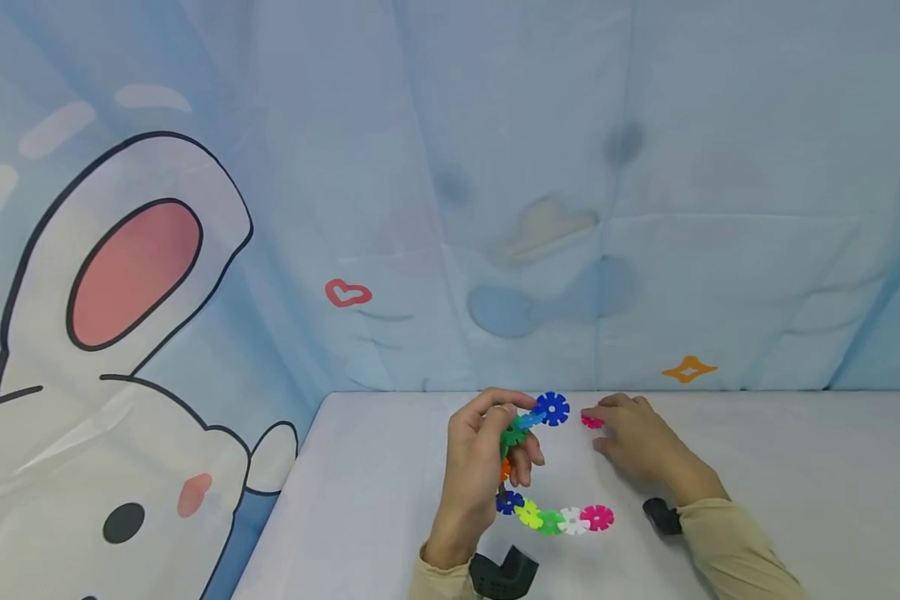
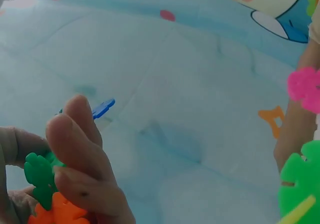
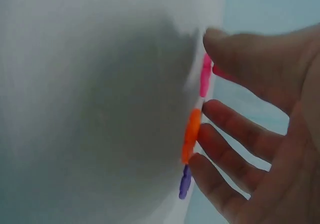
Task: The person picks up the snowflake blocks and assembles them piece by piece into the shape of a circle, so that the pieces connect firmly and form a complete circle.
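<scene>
My left hand (image 1: 480,467) grips a chain of linked plastic snowflake discs. A green disc (image 1: 513,432) lies in its fingers, and a dark blue disc (image 1: 552,408) forms the far end. An orange disc (image 2: 59,211) shows below the green one. From the hand the chain runs down and right through yellow, green and white discs to a bright pink disc (image 1: 597,517). My right hand (image 1: 637,437) has its thumb and forefinger at another pink disc (image 1: 592,422); whether they pinch it cannot be told. By its looser fingers are an orange disc (image 3: 191,134) and a purple disc (image 3: 185,182).
A white table (image 1: 390,467) runs back to a light blue printed curtain (image 1: 540,125). A large cartoon rabbit (image 1: 60,467) is printed at the left. Black wrist mounts (image 1: 504,573) sit by both sleeves.
</scene>
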`<state>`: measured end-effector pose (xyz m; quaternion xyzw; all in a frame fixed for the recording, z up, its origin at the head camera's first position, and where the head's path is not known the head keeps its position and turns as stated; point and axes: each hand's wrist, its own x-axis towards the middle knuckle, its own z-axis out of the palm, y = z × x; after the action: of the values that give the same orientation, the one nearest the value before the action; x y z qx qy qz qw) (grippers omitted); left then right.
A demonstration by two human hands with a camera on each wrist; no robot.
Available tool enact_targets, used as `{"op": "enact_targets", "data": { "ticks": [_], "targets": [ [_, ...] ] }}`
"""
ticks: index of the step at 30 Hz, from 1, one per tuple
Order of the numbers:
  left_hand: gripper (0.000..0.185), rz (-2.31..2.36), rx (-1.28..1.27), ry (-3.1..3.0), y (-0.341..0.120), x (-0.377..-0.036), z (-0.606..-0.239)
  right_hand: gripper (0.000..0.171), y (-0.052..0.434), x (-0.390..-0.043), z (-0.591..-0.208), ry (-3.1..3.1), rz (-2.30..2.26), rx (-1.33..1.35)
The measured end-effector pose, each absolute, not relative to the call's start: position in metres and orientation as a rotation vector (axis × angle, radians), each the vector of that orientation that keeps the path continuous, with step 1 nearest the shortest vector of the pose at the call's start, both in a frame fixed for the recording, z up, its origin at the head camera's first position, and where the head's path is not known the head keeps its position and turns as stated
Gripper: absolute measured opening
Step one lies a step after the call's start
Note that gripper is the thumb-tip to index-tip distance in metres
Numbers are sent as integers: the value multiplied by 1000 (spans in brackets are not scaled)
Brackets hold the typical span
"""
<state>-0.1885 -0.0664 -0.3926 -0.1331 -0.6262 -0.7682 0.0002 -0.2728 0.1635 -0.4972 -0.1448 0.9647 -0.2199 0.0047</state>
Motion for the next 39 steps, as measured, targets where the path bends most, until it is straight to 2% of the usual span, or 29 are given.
{"op": "enact_targets", "data": {
  "ticks": [12,21,26,33,39],
  "targets": [
    [40,-2479,-449,-1978,-69,-188,-391,21,159,-272,-502,3098,-780,-415],
    [34,-2496,-470,-2002,-70,-188,-391,40,153,-273,-505,3114,-790,-442],
    [23,-2544,-481,-1993,-68,-188,-390,24,152,-273,-503,3054,-793,-439],
    [18,-2563,-470,-1982,-68,-189,-389,25,157,-275,-496,2914,-891,-316],
    [16,-2569,-442,-1964,-70,-189,-389,16,161,-271,-477,3041,-1009,-485]
  ]
}}
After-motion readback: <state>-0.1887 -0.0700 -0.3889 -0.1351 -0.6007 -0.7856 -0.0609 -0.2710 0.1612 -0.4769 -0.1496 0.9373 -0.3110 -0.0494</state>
